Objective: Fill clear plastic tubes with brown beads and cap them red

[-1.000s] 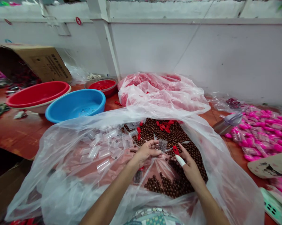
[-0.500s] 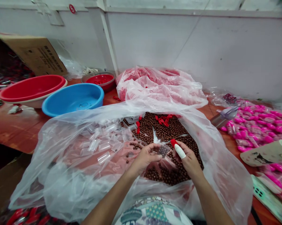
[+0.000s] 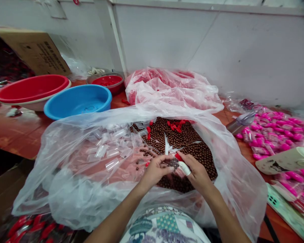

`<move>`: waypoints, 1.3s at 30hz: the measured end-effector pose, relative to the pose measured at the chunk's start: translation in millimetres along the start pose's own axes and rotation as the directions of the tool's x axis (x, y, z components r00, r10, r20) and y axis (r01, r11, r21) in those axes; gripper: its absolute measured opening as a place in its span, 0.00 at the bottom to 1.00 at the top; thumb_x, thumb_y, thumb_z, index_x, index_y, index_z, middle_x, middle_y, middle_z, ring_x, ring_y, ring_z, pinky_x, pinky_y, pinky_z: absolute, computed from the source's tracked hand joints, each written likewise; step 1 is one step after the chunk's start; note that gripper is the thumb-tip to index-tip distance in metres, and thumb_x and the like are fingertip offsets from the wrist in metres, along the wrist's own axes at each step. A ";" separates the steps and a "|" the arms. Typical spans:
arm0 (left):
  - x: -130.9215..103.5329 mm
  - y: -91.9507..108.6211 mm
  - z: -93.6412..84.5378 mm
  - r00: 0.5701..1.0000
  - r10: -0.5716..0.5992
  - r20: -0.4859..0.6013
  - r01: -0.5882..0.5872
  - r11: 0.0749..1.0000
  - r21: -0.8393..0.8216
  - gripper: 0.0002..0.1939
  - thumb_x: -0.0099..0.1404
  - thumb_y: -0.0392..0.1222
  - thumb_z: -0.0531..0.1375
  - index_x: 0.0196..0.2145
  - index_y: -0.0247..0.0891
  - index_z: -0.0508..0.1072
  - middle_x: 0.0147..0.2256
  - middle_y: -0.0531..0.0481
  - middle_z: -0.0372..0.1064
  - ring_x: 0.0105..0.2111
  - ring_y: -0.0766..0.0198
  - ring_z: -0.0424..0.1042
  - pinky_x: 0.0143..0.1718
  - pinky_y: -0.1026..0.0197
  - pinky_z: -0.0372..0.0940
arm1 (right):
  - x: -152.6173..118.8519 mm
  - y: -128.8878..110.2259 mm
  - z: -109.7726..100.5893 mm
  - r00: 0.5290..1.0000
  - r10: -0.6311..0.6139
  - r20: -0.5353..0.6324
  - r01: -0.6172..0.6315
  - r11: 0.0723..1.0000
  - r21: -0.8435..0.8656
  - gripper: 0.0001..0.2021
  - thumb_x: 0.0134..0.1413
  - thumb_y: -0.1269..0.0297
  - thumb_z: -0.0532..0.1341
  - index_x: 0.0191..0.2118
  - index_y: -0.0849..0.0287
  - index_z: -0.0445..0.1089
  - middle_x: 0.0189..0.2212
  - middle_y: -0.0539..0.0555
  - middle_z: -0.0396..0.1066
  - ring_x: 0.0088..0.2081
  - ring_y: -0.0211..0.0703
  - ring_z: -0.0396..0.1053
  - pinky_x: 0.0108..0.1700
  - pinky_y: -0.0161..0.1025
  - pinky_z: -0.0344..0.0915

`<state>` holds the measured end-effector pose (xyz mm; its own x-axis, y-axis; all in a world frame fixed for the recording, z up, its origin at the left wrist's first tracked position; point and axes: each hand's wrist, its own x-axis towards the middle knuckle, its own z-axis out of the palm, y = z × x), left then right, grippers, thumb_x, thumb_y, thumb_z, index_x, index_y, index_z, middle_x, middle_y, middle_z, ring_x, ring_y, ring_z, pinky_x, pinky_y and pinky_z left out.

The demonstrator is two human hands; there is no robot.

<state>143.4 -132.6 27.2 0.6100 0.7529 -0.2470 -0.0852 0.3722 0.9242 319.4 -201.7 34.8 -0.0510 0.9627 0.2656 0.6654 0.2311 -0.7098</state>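
My left hand (image 3: 157, 170) is closed on a small clear plastic container (image 3: 173, 163) with brown balls inside. My right hand (image 3: 196, 168), a white cover on its thumb, pinches a red cap (image 3: 178, 156) against the container's upper end. Whether the cap is seated I cannot tell. Beneath both hands lies a heap of brown balls (image 3: 192, 145) on a spread clear plastic bag (image 3: 73, 199). Several empty clear containers (image 3: 112, 153) lie on the bag to the left. A few red caps (image 3: 175, 126) rest on the balls at the back.
Left at the back stand a blue basin (image 3: 78, 101), a red basin (image 3: 32, 89) and a cardboard box (image 3: 44, 54). A bag of red pieces (image 3: 167, 87) lies by the wall. On the right are pink packed items (image 3: 280, 131), a cream bottle (image 3: 280, 162) and a phone (image 3: 285, 209).
My right hand has moved left, bringing the red cap from beside the container to its end. The left hand keeps its hold. The view has tilted slightly down.
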 end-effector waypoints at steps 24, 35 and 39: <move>-0.4 0.9 18.3 0.988 -0.149 0.028 0.151 0.963 -0.225 0.28 0.58 0.63 0.52 0.42 0.35 0.67 0.29 0.48 0.71 0.26 0.63 0.71 0.27 0.63 0.64 | -7.7 -2.7 35.0 0.992 -0.048 -0.116 0.024 0.979 -0.202 0.34 0.42 0.61 0.64 0.57 0.60 0.54 0.51 0.62 0.65 0.51 0.52 0.65 0.51 0.48 0.64; 0.1 -16.6 36.7 0.963 -0.141 -0.229 0.048 0.928 -0.370 0.14 0.60 0.52 0.55 0.36 0.38 0.65 0.22 0.57 0.65 0.17 0.72 0.63 0.20 0.69 0.60 | -9.8 -7.9 36.5 0.987 -0.137 -0.083 0.118 0.972 -0.203 0.32 0.42 0.63 0.64 0.56 0.57 0.57 0.51 0.60 0.64 0.52 0.52 0.63 0.50 0.48 0.62; -2.4 -4.2 28.7 0.985 -0.094 -0.144 0.018 0.888 -0.460 0.17 0.61 0.51 0.52 0.44 0.37 0.63 0.20 0.56 0.65 0.16 0.69 0.64 0.19 0.68 0.59 | -11.9 -6.4 23.6 0.983 0.180 -0.036 -0.181 0.983 -0.014 0.35 0.42 0.62 0.65 0.57 0.58 0.54 0.48 0.59 0.68 0.44 0.48 0.69 0.44 0.43 0.66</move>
<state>164.9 -151.5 32.2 0.4955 0.7847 -0.3725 -0.4267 0.5934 0.6825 298.2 -211.3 20.8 0.0967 0.9829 0.1567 0.6740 0.0512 -0.7369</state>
